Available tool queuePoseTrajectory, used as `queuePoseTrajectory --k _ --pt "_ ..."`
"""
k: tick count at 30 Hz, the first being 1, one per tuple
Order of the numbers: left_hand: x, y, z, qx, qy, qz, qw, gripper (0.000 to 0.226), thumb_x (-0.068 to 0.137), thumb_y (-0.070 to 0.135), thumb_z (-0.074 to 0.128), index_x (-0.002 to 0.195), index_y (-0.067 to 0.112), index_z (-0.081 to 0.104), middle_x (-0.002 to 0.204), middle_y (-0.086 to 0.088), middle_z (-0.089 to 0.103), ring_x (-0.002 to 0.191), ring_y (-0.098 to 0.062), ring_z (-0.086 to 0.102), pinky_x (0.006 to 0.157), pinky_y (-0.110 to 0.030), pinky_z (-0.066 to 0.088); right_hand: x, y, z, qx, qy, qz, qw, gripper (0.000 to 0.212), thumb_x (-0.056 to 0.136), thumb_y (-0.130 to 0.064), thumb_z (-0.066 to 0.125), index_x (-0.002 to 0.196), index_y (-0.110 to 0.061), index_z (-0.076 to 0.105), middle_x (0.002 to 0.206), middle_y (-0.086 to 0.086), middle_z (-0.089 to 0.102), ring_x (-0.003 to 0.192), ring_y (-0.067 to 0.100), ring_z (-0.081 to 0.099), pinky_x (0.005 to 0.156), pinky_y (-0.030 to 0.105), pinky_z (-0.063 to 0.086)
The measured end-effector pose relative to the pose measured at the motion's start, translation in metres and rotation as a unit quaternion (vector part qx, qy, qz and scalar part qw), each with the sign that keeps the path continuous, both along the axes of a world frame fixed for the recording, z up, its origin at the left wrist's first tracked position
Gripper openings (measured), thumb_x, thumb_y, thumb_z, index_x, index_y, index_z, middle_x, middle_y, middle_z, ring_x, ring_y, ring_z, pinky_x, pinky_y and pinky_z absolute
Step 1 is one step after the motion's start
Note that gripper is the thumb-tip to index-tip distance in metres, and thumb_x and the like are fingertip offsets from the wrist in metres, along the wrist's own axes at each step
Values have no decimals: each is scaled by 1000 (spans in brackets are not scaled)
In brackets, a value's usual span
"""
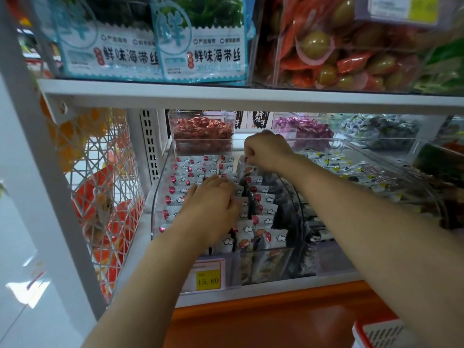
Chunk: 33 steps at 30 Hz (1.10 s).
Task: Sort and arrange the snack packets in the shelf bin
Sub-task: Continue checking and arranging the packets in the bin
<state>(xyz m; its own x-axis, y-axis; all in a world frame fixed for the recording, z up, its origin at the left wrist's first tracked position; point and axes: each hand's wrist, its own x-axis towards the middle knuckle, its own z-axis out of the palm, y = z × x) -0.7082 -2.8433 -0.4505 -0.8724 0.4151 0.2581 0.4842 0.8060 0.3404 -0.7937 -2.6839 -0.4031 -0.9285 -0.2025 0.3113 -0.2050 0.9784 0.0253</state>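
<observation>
Snack packets (263,198), white with red dots, stand in rows inside the clear shelf bin (156,209). Left hand (211,207) lies palm-down on the middle rows; whether it grips any, I cannot tell. Right hand (267,151) pinches 1 packet at the back.

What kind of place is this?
Probably a shop's snack aisle: there's a yellow price tag on the shelf edge, a clear bin of wrapped snack packets, and big seaweed packets above.
</observation>
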Motion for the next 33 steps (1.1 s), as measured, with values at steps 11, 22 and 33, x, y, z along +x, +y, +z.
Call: queuePoseTrajectory --k 11,22,33 --pt "17 -4 13 249 3 55 967 43 97 24 45 139 15 41 136 -8 49 117 -23 51 94 -32 43 88 18 -3 -371 207 1 905 11 88 -10 60 80 -9 52 71 8 55 64 23 52 58 27 41" --pt "37 -19 18 616 -229 13 753 19 92 18 53 86 3 62 79 -8 63 73 -16 59 67 -21 56 147 -4 -25 -734 19 72 675 8 87 -11 62 79 -10 63 76 5 66 55 9 61 52 21 52" --pt "38 -24 20 730 -281 -23 623 10 80 23 60 77 15 55 53 0 55 48 -8 57 54 -17 53 149 3 -24 -874 -113 127 456 17 81 10 52 93 2 60 66 9 67 61 16 67 56 22 55"
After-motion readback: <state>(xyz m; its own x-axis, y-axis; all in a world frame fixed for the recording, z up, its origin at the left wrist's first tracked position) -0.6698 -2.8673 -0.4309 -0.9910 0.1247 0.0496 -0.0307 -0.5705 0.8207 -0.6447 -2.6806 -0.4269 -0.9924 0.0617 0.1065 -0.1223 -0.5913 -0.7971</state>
